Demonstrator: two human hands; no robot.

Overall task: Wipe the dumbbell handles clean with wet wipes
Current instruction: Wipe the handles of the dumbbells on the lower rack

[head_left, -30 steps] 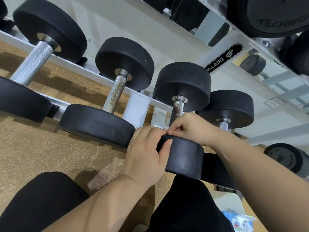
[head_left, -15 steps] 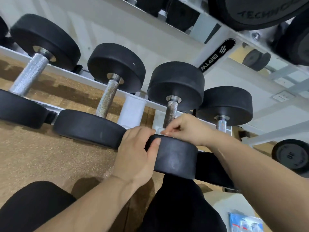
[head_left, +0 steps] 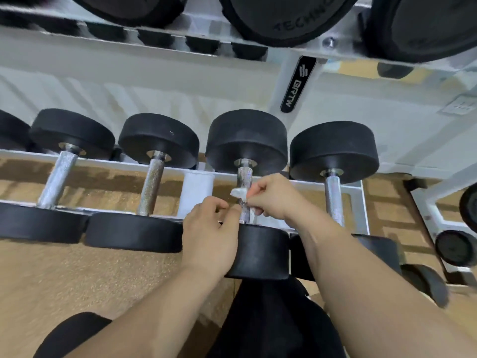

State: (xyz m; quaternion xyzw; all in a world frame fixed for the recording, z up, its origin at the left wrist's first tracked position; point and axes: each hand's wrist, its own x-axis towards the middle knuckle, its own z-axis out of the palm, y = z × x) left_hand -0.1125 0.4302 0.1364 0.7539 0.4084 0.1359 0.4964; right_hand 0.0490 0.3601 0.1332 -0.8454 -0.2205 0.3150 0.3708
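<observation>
- Four dumbbells sit in full view on the white rack rail (head_left: 103, 162), and I am working the third handle (head_left: 244, 177) from the left.
- I have the right hand (head_left: 271, 197) pinching a crumpled white wet wipe (head_left: 238, 193), with its fingers (head_left: 258, 189) curled tight and pressing the wad against the handle at about mid-length. Bare knurled steel shows beyond them toward the far head.
- The left hand (head_left: 209, 233) has its fingers (head_left: 216, 205) curled over the top edge of the near head (head_left: 260, 254), just beside the right fingers. The thumb lies close to the handle's base, and I judge this hand is steadying the weight.
- The wipe is bunched small and touches only the side facing the fingers. Unless I wrap it round, the far side could go uncleaned.
- The coarse knurling could snag and shred the thin wet sheet, leaving scraps on the steel.
- The two hands are crowded, so a stroke toward the near head could run the right fingers into the left thumb and miss the strip at the collar.
- If the left grip slackens, rubbing could roll the dumbbell on its rail.
- I cannot tell whether the neighbouring handle (head_left: 333, 195) right of the fingers has been wiped.
</observation>
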